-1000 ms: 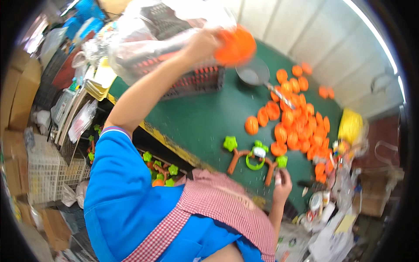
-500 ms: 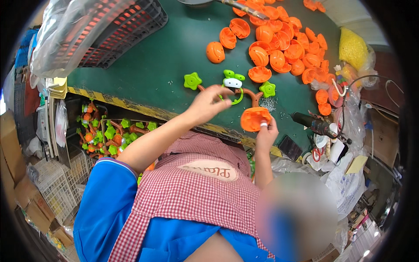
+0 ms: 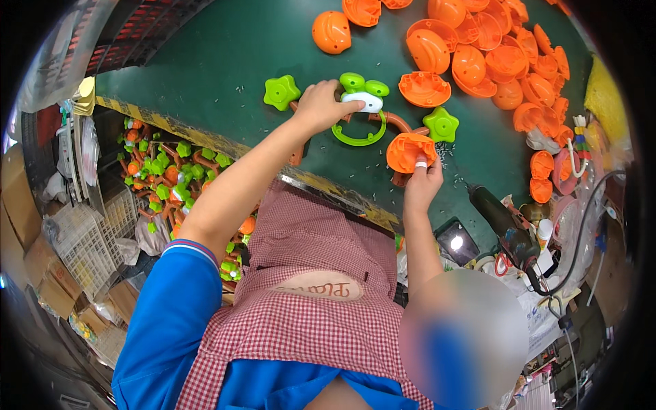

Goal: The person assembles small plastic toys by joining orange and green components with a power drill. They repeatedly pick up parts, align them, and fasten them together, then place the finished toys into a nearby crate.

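On the green table lies a plastic toy assembly: a brown branched frame [image 3: 396,121], a green ring [image 3: 359,142], a white piece [image 3: 369,102] topped with green knobs, and green stars [image 3: 441,124] at both ends. My left hand [image 3: 320,108] is closed on it beside the white piece, its thumb against the white part; the other fingertips are partly hidden. Over the frame's right side, my right hand [image 3: 425,181] grips an orange half-shell [image 3: 410,150], hollow side up. A finger of this hand wears a white wrap.
Many orange half-shells [image 3: 506,61] are heaped at the far right. Small screws [image 3: 443,156] lie scattered nearby. A dark power screwdriver [image 3: 502,222] and a phone [image 3: 458,240] rest at right. Finished-looking toys [image 3: 164,171] fill a space below the yellow-black table edge [image 3: 205,140].
My left hand has moved from above the green ring onto the toy beside the white piece. The orange half-shell stays in my right hand, now nearer the frame. The view has shifted closer.
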A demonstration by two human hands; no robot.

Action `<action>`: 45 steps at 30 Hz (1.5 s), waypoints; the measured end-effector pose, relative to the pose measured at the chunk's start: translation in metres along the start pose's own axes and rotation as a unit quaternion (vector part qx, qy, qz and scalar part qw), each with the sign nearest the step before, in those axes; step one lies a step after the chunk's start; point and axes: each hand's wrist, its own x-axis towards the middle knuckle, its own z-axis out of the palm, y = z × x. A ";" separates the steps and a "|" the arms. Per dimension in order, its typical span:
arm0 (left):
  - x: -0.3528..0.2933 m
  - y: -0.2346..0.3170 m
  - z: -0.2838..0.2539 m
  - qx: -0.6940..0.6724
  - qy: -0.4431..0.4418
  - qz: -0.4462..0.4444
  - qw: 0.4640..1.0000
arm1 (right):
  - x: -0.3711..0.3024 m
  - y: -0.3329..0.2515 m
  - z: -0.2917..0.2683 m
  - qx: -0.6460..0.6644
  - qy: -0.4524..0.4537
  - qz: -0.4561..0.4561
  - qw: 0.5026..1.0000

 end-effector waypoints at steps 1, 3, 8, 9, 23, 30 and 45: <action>0.003 -0.007 0.004 -0.018 0.013 0.023 0.999 | 0.000 -0.001 -0.001 0.003 0.003 0.006 1.000; 0.005 -0.010 0.005 -0.103 -0.028 0.010 0.994 | -0.001 -0.003 -0.004 0.010 0.015 0.011 1.000; -0.010 0.001 0.013 -0.112 -0.076 0.092 0.987 | -0.002 0.005 -0.013 -0.043 0.016 -0.028 0.999; -0.011 0.007 0.008 -0.156 -0.119 0.035 0.980 | -0.006 0.001 -0.015 -0.071 0.018 -0.069 0.995; -0.028 0.032 -0.023 -0.311 -0.277 -0.166 0.894 | -0.014 -0.013 0.028 0.081 -0.197 0.264 0.941; -0.019 0.014 -0.018 -0.376 -0.253 -0.111 0.884 | -0.011 -0.002 0.017 0.284 -0.312 0.279 0.863; -0.011 0.006 -0.010 -0.425 -0.233 -0.109 0.868 | -0.022 -0.002 0.047 0.271 -0.155 0.248 0.917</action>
